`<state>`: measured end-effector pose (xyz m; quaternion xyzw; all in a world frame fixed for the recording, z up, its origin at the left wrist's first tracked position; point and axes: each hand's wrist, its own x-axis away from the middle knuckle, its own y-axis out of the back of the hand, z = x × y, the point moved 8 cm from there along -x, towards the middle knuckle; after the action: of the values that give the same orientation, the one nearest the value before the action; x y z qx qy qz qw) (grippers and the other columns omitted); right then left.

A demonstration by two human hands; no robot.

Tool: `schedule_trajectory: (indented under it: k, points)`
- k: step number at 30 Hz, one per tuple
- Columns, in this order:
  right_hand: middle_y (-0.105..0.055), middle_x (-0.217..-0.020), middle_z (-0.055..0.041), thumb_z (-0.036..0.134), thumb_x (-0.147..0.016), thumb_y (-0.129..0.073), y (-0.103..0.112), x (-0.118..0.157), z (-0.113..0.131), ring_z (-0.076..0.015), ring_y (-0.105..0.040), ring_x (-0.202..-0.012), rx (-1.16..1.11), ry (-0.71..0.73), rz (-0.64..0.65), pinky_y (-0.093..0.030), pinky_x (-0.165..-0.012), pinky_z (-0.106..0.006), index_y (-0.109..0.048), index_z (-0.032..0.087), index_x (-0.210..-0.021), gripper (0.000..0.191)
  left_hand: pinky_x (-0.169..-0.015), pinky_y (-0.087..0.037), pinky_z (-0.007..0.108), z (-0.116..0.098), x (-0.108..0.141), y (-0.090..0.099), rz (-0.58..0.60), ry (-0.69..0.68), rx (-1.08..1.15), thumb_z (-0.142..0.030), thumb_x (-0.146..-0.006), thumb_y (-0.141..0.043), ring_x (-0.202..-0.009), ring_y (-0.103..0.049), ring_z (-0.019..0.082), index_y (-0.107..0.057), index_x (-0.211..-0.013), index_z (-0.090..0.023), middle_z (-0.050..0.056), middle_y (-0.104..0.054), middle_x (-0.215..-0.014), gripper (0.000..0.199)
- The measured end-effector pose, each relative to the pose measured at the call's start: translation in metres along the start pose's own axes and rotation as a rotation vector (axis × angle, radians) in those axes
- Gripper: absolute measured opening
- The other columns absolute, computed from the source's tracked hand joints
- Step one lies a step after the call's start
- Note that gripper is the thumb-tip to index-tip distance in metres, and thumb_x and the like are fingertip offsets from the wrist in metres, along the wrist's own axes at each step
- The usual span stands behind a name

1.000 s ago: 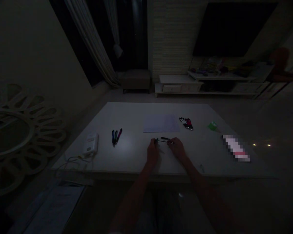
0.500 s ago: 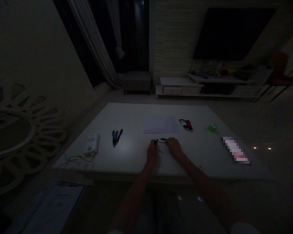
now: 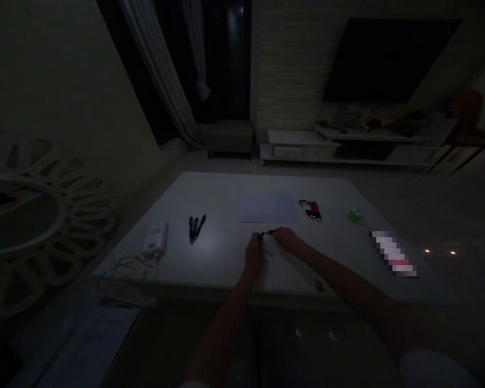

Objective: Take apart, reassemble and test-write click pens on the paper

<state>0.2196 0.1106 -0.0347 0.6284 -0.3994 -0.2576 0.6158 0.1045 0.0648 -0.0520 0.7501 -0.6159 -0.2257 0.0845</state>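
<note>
A dim room spreads beyond a large white rectangular table [image 3: 226, 264]: a pale curtain [image 3: 157, 70] hangs beside a dark window, a dark flat-screen television [image 3: 388, 59] is mounted on a textured wall above a low white cabinet [image 3: 299, 152], a brown upholstered stool [image 3: 228, 137] stands by the window, and a cream sunburst mirror [image 3: 24, 226] sits to the left. On the tabletop lie a pale rectangular sheet of paper [image 3: 270, 209] at the far middle, a bunch of dark pens with red and black barrels [image 3: 310, 210] just right of it, and a trio of blue, green and magenta pens [image 3: 196, 228] farther left. A small green object [image 3: 354, 215] sits near the right side, beyond it a white-and-red item [image 3: 393, 253] too blurred to identify. A white plastic box [image 3: 156, 238] with a thin looping cable [image 3: 125, 267] rests near the left edge. The thin dark pen [image 3: 267, 233] lies level above the table, between the hands and near the front of the paper. The left hand [image 3: 254, 256] is curled, its fingers pinching the pen's left end; the right hand [image 3: 286, 240] reaches across with its fingertips at the other end, though whether it grips firmly cannot be told.
</note>
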Motion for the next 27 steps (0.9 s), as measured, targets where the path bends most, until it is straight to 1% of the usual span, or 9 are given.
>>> schedule_trajectory:
  k: [5, 8, 11, 14, 17, 21, 27]
  points:
    - [-0.066, -0.103, -0.0158, 0.013, -0.088, -0.04, 0.008, 0.009, -0.003, -0.023, -0.06, -0.095, 0.008, -0.016, -0.056, -0.045, -0.078, -0.031, -0.062, 0.014, -0.106, 0.028, -0.067, -0.041, 0.025, -0.003, 0.001, 0.001, -0.005, -0.027, -0.009, -0.02, -0.088, -0.038, -0.074, -0.057, 0.016, -0.05, -0.099, -0.021, 0.003, -0.061, -0.083, 0.016]
    - [-0.065, -0.101, -0.0147, 0.012, -0.084, -0.046, 0.012, 0.017, -0.01, -0.0231, -0.057, -0.098, -0.01, -0.038, -0.117, -0.043, -0.08, -0.031, -0.063, 0.014, -0.102, 0.025, -0.069, -0.041, 0.026, -0.005, 0.001, 0.0, -0.001, -0.041, -0.022, -0.019, -0.088, -0.038, -0.078, -0.058, 0.016, -0.049, -0.102, -0.02, 0.004, -0.061, -0.088, 0.018]
    - [-0.063, -0.1, -0.0121, 0.016, -0.084, -0.05, 0.016, 0.028, -0.022, -0.0212, -0.054, -0.099, -0.065, -0.075, -0.185, -0.041, -0.083, -0.029, -0.064, 0.015, -0.1, 0.021, -0.072, -0.042, 0.026, -0.005, 0.002, 0.001, 0.001, -0.033, -0.025, -0.02, -0.089, -0.038, -0.08, -0.058, 0.015, -0.049, -0.103, -0.021, 0.004, -0.061, -0.09, 0.018]
    - [-0.062, -0.1, -0.0108, 0.015, -0.087, -0.046, 0.025, 0.041, -0.028, -0.0192, -0.052, -0.098, -0.074, -0.06, -0.25, -0.039, -0.082, -0.027, -0.062, 0.015, -0.104, 0.023, -0.073, -0.042, 0.027, -0.005, 0.002, 0.0, 0.006, -0.03, -0.034, -0.02, -0.089, -0.038, -0.079, -0.057, 0.015, -0.049, -0.102, -0.021, 0.004, -0.062, -0.089, 0.018]
    - [-0.061, -0.099, -0.0119, 0.009, -0.087, -0.043, 0.035, 0.051, -0.025, -0.02, -0.052, -0.094, -0.002, -0.019, -0.258, -0.037, -0.08, -0.029, -0.06, 0.014, -0.107, 0.027, -0.073, -0.042, 0.028, -0.005, 0.001, -0.001, 0.014, -0.029, -0.054, -0.018, -0.088, -0.038, -0.08, -0.057, 0.016, -0.049, -0.103, -0.02, 0.005, -0.062, -0.09, 0.02]
    - [-0.058, -0.101, -0.0136, 0.006, -0.084, -0.044, 0.046, 0.056, -0.015, -0.0235, -0.049, -0.096, 0.093, 0.037, -0.261, -0.034, -0.079, -0.033, -0.06, 0.013, -0.106, 0.028, -0.074, -0.042, 0.028, -0.003, 0.0, -0.002, 0.008, -0.026, -0.072, -0.018, -0.088, -0.036, -0.081, -0.058, 0.016, -0.051, -0.103, -0.02, 0.005, -0.062, -0.091, 0.021]
    - [-0.055, -0.106, -0.0144, 0.004, -0.082, -0.044, 0.049, 0.053, -0.008, -0.0247, -0.045, -0.098, 0.14, 0.055, -0.23, -0.032, -0.079, -0.035, -0.06, 0.014, -0.105, 0.03, -0.076, -0.042, 0.027, -0.001, -0.001, -0.003, 0.01, -0.022, -0.099, -0.018, -0.089, -0.035, -0.081, -0.058, 0.015, -0.051, -0.102, -0.021, 0.004, -0.063, -0.091, 0.021]
